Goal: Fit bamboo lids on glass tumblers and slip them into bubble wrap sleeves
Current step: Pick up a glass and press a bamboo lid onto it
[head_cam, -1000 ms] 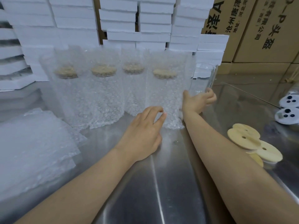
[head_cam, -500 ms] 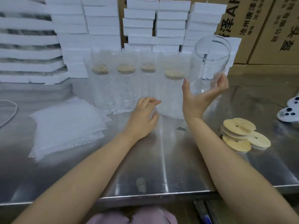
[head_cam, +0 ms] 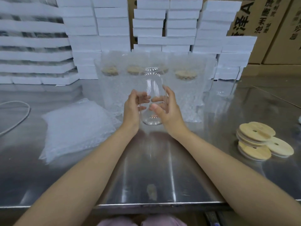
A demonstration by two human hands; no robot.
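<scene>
My left fingers (head_cam: 144,99) and right fingers (head_cam: 158,99) curl round a clear glass (head_cam: 153,85), held between them above the surface (head_cam: 146,168); bamboo lids (head_cam: 257,132) lie at four o'clock, well apart.

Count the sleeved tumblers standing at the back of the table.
4 sleeved tumblers in one row: far left, next, third partly behind the held glass, rightmost. Others may hide behind.

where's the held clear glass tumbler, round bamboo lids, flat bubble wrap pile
clear glass tumbler (head_cam: 154,85): head view, side wall
round bamboo lids (head_cam: 260,132): head view, top lid's face
flat bubble wrap pile (head_cam: 76,126): head view, its middle
</scene>
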